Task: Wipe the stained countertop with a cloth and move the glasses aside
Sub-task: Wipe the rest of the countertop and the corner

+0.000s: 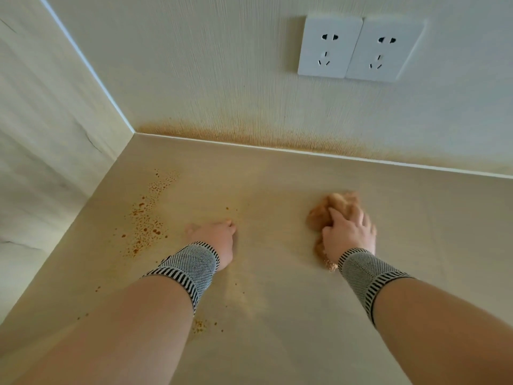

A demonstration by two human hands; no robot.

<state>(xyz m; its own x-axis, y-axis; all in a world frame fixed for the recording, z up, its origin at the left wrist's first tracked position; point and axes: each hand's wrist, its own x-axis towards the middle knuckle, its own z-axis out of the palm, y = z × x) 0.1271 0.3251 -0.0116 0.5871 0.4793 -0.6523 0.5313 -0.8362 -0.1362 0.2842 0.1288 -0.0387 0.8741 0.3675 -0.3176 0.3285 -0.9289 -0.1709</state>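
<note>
A crumpled cloth (333, 208), stained orange-brown, lies on the beige countertop (277, 295) right of centre. My right hand (348, 234) lies on top of it, fingers curled into the fabric. My left hand (218, 238) rests on the counter near the middle with its fingers curled under, holding nothing. Orange-brown droplets (147, 218) are spattered in a band on the counter's left part, and smaller specks (198, 325) show beside my left forearm. No glasses are in view.
The counter ends in a corner, with a side wall (50, 151) on the left and a back wall (222, 79) ahead. An orange stain (249, 137) runs along the back wall's base. Two white sockets (358, 48) sit high on the back wall.
</note>
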